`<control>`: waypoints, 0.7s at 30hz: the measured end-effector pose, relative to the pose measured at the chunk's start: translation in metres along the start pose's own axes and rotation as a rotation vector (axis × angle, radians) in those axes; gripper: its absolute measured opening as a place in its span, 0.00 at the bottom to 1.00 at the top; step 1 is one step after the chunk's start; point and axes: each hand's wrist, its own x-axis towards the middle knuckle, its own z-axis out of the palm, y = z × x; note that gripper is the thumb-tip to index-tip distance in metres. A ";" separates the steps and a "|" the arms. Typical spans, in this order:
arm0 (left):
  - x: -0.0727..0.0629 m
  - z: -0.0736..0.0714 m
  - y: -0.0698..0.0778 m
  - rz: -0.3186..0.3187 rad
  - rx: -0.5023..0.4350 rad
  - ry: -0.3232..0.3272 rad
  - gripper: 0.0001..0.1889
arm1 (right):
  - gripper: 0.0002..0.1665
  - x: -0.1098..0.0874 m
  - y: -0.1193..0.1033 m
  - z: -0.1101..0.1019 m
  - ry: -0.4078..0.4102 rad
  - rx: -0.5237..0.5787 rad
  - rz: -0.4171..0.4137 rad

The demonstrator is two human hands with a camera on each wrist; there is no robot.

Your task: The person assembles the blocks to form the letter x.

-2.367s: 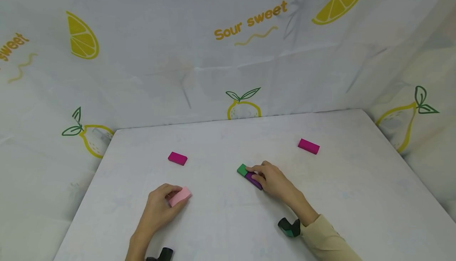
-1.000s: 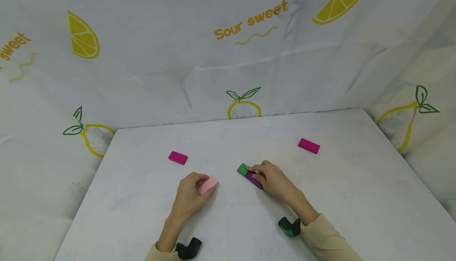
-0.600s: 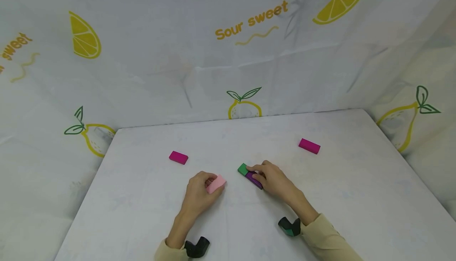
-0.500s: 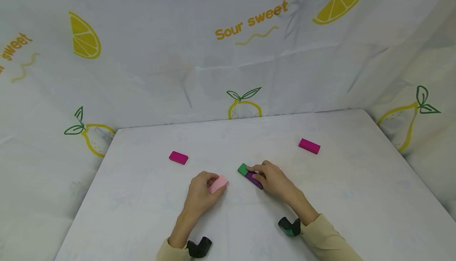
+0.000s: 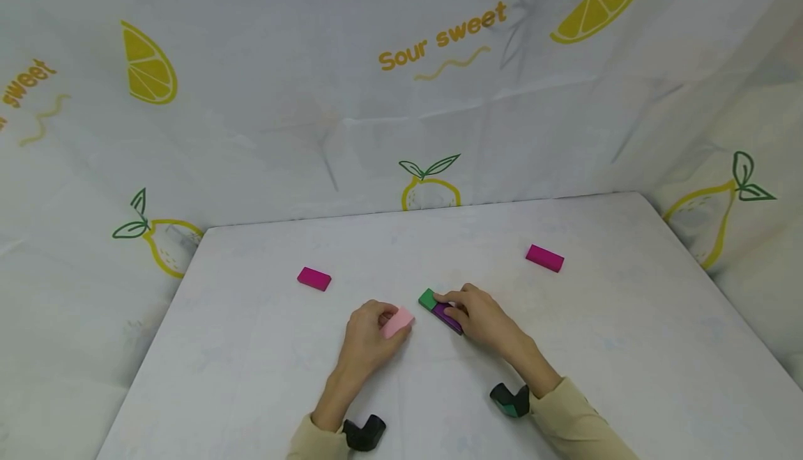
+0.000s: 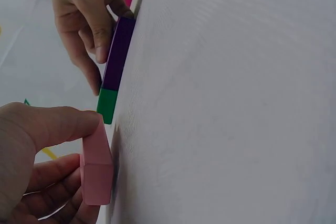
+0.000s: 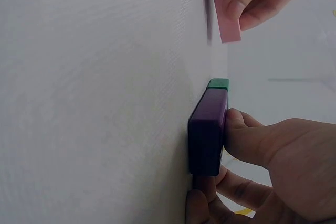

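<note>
My left hand [image 5: 365, 340] pinches a pink block [image 5: 399, 322] between thumb and fingers. A thin shadow separates the block from the table in the left wrist view, so it hangs just over the surface. To the right, my right hand [image 5: 484, 319] grips a purple block [image 5: 447, 318] lying on the table, thumb on one side and fingers on the other. A shorter green block [image 5: 426, 299] sits end to end against the purple one, at its far-left end. In the right wrist view the pink block [image 7: 227, 22] is close beyond the green block [image 7: 219, 83], with a gap between.
One magenta block [image 5: 314, 279] lies at the back left of the white table [image 5: 251, 376], another magenta block [image 5: 544, 258] at the back right. Black wrist devices [image 5: 366, 433] ride below both hands. A lemon-print cloth [image 5: 282, 97] rises behind the table.
My left hand has carried the pink block rightward and slightly away from me, nearer the green block. The right hand, the purple and green blocks and both magenta blocks have stayed put.
</note>
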 end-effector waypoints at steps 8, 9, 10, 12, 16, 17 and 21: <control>0.004 0.006 0.006 0.001 -0.023 -0.023 0.15 | 0.21 0.000 0.001 0.000 0.004 0.002 -0.012; 0.005 0.006 0.007 0.003 -0.020 -0.024 0.15 | 0.21 0.000 0.001 0.000 0.004 0.004 -0.010; 0.005 0.007 0.007 0.008 -0.020 -0.024 0.15 | 0.21 0.000 0.001 0.000 0.004 0.005 -0.008; 0.006 0.008 0.008 0.018 -0.011 -0.021 0.15 | 0.21 0.000 0.000 0.000 0.004 0.006 -0.005; 0.008 0.010 0.010 0.020 0.001 -0.016 0.15 | 0.21 0.000 -0.001 -0.001 0.005 0.004 -0.006; 0.008 0.011 0.010 0.016 0.003 -0.015 0.15 | 0.21 0.000 -0.001 -0.001 0.006 0.003 -0.007; 0.010 0.013 0.012 0.003 0.007 -0.014 0.16 | 0.21 0.000 -0.001 -0.001 0.009 -0.003 -0.013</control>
